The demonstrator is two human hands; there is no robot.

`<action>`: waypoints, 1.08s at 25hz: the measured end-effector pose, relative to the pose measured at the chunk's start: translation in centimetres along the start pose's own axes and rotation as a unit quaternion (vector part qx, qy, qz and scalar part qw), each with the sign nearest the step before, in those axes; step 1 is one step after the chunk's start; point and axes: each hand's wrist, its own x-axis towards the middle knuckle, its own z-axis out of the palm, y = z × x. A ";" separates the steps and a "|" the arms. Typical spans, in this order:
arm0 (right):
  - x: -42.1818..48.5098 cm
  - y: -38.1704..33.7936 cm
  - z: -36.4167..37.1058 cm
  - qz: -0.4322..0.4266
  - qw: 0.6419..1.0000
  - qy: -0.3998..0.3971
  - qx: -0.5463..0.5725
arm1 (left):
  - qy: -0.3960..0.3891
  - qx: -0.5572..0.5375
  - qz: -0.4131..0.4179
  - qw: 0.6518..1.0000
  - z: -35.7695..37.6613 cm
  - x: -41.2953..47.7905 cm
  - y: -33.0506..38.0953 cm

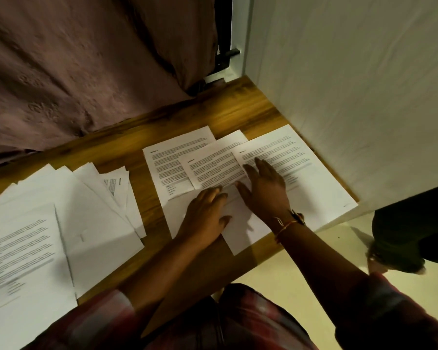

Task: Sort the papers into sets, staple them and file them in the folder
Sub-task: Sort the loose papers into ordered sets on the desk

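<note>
- At right end of bench (238, 109), directly under both hands: three fanned sheets (213, 162), long axes pointing away.
- Left hand (205, 213), right hand (264, 192): fingers (261, 168) straight, pressed flat, gripping nothing.
- Nearer rightmost sheet (304, 170): right hand.

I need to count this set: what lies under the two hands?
Three overlapping printed sheets on the wooden table. The left hand rests on their blank lower parts, the right hand flat across the middle and right ones. Whether more sheets lie beneath is hidden.
</note>
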 end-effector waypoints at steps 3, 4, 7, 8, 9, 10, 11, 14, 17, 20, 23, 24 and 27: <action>-0.9 -3.9 0.2 -0.034 0.999 -0.010 0.021 | 0.028 0.002 -0.039 0.999 -1.0 -2.0 -1.7; -1.2 -5.4 0.4 -0.045 0.998 -0.013 0.032 | 0.036 -0.001 -0.057 0.998 -1.3 -2.8 -2.6; -2.0 -10.3 1.1 -0.085 0.994 -0.014 0.062 | 0.057 -0.022 -0.109 0.992 -2.2 -6.1 -5.9; -2.2 -11.9 1.4 -0.099 0.993 -0.017 0.066 | 0.070 -0.026 -0.122 0.990 -2.6 -7.2 -7.0; -2.5 -13.9 1.9 -0.115 0.990 -0.023 0.072 | 0.085 -0.027 -0.139 0.986 -3.2 -8.7 -8.3; -2.9 -16.0 2.2 -0.131 0.988 -0.031 0.081 | 0.099 -0.024 -0.155 0.983 -3.9 -10.2 -9.7; -3.4 -18.2 2.7 -0.146 0.984 -0.044 0.090 | 0.115 -0.021 -0.172 0.978 -4.6 -11.7 -11.2; -4.7 -24.7 3.7 -0.197 0.973 -0.076 0.098 | 0.164 -0.024 -0.226 0.960 -5.9 -16.2 -16.2; -5.6 -30.0 4.7 -0.222 0.966 -0.106 0.083 | 0.210 -0.029 -0.270 0.939 -6.5 -20.1 -20.7; -6.5 -34.5 5.9 -0.225 0.961 -0.143 0.080 | 0.228 -0.038 -0.309 0.923 -7.2 -23.3 -24.2; -7.3 -37.3 7.2 -0.205 0.959 -0.175 0.087 | 0.220 -0.052 -0.346 0.911 -7.7 -25.5 -27.3; -7.6 -37.9 7.5 -0.198 0.960 -0.176 0.090 | 0.213 -0.059 -0.362 0.906 -7.8 -26.1 -28.2; -8.0 -39.3 8.8 -0.173 0.966 -0.171 0.087 | 0.200 -0.073 -0.392 0.895 -7.8 -28.0 -30.5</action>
